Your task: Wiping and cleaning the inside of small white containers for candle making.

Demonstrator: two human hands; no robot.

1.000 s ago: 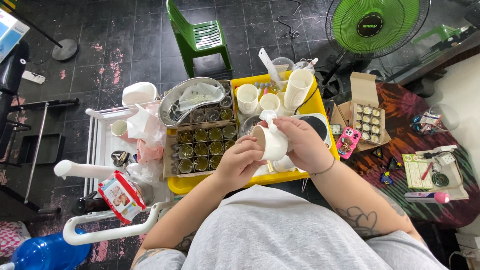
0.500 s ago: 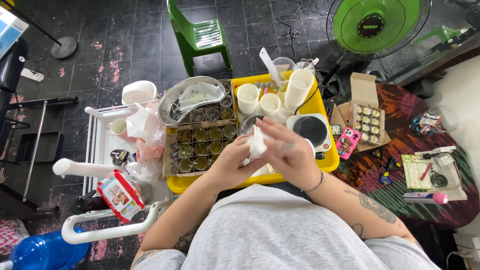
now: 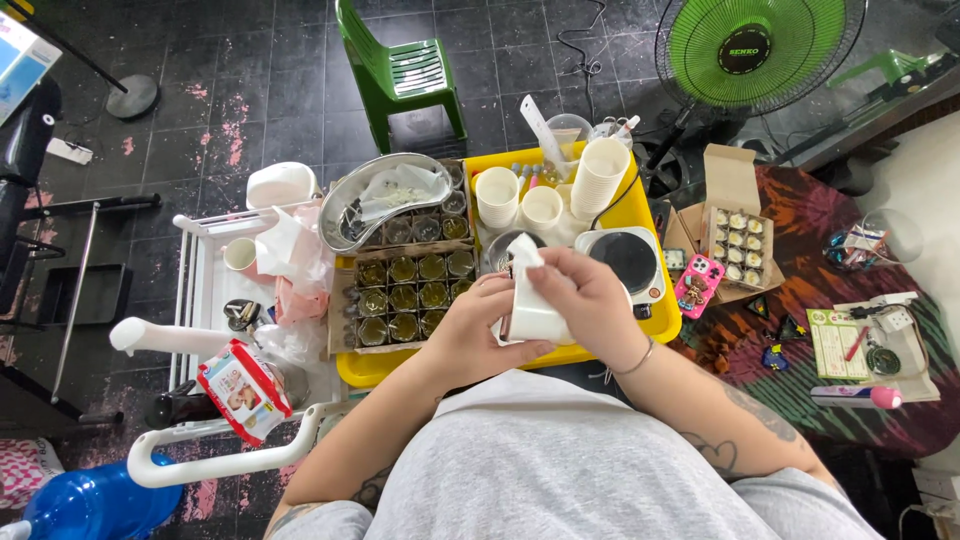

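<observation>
Left hand point(image 3: 478, 330) and right hand point(image 3: 590, 295), at frame centre, curled around 1 white cup point(image 3: 535, 318) over yellow tray point(image 3: 660, 325); cup's inside hidden by fingers.

The hands point(image 3: 535, 310) hide most of the white cup point(image 3: 535, 318).

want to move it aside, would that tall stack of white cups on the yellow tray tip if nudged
Probably. The stack of white cups stands tall and narrow, so a push near its top may topple it. It looks light, likely thin disposable cups. Other cups crowd the yellow tray, so it could knock them.
</observation>
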